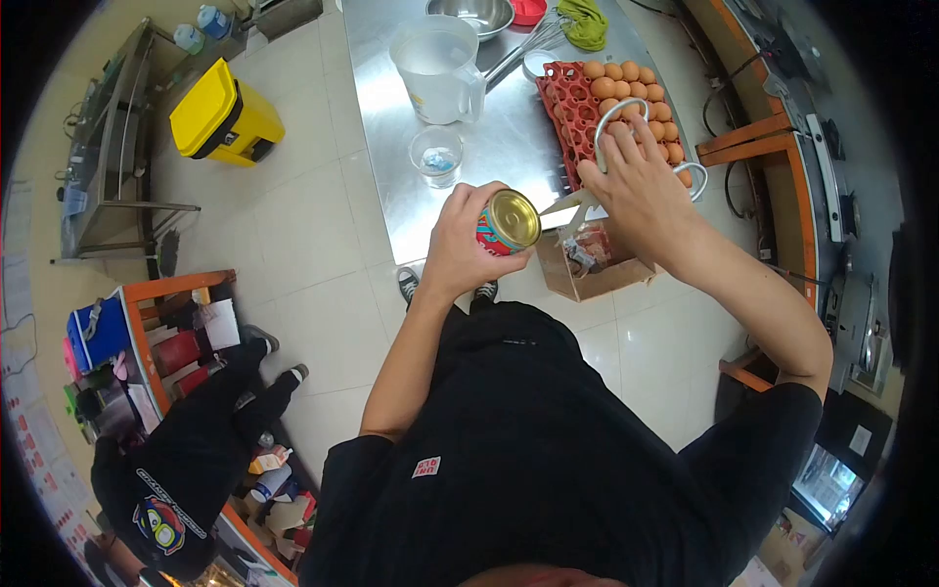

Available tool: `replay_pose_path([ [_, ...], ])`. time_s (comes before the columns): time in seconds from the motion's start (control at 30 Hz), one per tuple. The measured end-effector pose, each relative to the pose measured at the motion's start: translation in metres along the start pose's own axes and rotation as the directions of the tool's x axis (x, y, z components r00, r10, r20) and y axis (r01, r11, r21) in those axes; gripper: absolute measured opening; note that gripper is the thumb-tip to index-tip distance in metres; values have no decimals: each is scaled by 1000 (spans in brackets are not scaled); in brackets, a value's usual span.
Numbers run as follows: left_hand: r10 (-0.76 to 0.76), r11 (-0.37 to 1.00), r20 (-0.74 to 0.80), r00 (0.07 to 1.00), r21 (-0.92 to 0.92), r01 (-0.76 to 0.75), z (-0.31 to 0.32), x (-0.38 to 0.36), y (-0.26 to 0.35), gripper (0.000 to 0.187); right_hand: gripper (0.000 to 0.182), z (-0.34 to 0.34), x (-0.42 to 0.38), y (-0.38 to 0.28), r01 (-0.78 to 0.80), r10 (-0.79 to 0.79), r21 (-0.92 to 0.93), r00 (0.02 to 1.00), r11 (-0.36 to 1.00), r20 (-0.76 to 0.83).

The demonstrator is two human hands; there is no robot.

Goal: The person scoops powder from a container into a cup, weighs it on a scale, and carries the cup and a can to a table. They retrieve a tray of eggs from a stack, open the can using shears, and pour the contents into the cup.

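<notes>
One gold-lidded can (509, 223) is held at the center of the frame, its side wrapped by the left hand's (460, 235) fingers; likely stiff, weighty and smooth, it is best grasped below the rim. At upper right, a looped metal tool (600, 137) is seemingly held in the right hand's (646, 186) bent fingers, beside fragile-looking eggs (629, 72).

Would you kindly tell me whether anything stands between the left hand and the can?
Nothing visible does: the left hand is wrapped directly around the can, and its gold end faces the camera with nothing covering it.
</notes>
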State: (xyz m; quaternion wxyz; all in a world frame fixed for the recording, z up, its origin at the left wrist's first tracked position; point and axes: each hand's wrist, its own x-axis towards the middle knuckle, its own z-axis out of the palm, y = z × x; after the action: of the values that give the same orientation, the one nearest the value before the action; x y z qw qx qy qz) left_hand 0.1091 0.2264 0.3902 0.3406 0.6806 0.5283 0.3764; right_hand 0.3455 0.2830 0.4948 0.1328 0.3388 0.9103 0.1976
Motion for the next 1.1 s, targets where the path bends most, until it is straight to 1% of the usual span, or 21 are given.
replay_pose_path([
  [0.1,7,997,17,1000,-73,-6,-3,-2,1,69,15,11,-10,-6,-27,33,52,993,998,-112],
  [0.2,0,995,23,1000,-100,2,-3,-2,-1,68,18,14,-15,-12,-61,64,78,997,995,-33],
  [0.3,19,993,-25,1000,-116,-21,1,-3,-9,69,25,18,-18,-17,-113,121,143,991,983,-50],
  [0.4,45,970,-140,989,-231,-77,7,-5,-17,72,34,24,-19,-21,-140,166,281,984,949,-70],
  [0.5,67,967,-135,989,-236,-98,4,-4,-19,72,40,27,-19,-24,-167,180,400,984,901,4],
  [0.6,55,952,-170,984,-286,-103,4,-5,-26,72,43,38,-18,-34,-192,240,526,971,828,-23],
  [0.7,76,959,-217,973,-251,-131,4,-6,-30,72,46,48,-14,-44,-214,296,564,954,797,-56],
  [0.8,89,958,-248,965,-243,-151,4,-10,-36,73,48,49,-10,-54,-238,314,617,949,750,-16],
  [1.0,106,959,-246,964,-233,-165,4,-13,-45,73,47,63,-7,-72,-245,366,701,930,670,-25],
  [1.1,102,953,-268,958,-248,-171,9,-13,-49,73,47,73,-6,-78,-257,381,741,925,620,2],
])
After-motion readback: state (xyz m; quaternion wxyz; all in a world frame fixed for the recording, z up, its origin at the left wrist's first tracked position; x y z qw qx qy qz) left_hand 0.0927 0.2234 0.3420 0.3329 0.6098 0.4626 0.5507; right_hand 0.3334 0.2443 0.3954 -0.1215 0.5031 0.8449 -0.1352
